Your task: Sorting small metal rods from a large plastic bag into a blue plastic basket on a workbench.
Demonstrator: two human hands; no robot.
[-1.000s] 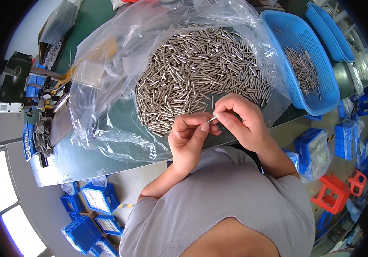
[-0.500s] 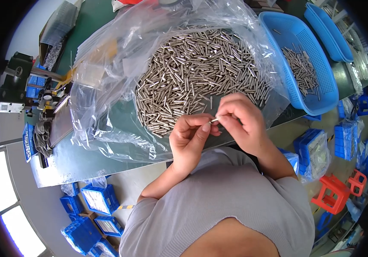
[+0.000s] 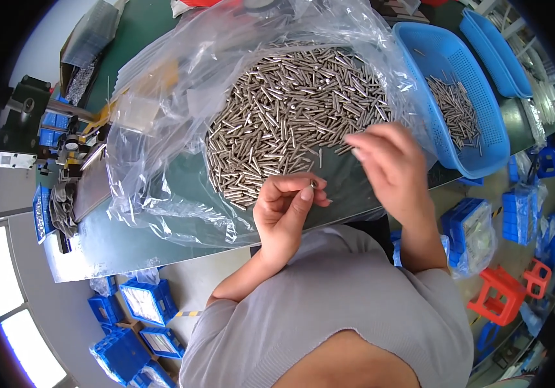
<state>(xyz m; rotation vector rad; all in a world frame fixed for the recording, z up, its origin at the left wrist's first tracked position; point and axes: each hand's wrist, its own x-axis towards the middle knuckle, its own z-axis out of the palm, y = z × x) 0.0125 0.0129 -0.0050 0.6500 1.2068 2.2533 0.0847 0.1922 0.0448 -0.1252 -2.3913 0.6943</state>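
Observation:
A wide heap of small silvery metal pins (image 3: pixel 290 107), pointed at one end, lies on a clear plastic sheet (image 3: pixel 161 139) over the green table. My left hand (image 3: pixel 284 210) is closed in a pinch at the heap's near edge, between thumb and forefinger. Only the bright end of a small metal piece (image 3: pixel 313 185) shows there; the rest is hidden. To its right, my right hand (image 3: pixel 394 168) hovers over the heap's near right edge. Its thumb and forefinger are apart, and nothing shows between them. One loose pin (image 3: pixel 320 158) lies between the hands.
A blue perforated basket (image 3: pixel 494 123) at the right holds more pins (image 3: pixel 455 110), with a second blue basket (image 3: pixel 497 55) beyond. A dark machine (image 3: pixel 32 107) stands at the left. Blue crates (image 3: pixel 145 301) and a red stool (image 3: pixel 500 296) are on the floor.
My right hand has let go of the small metal piece and moved right and away from the left hand, its fingers parting. My left hand stays nearly in place, still pinching.

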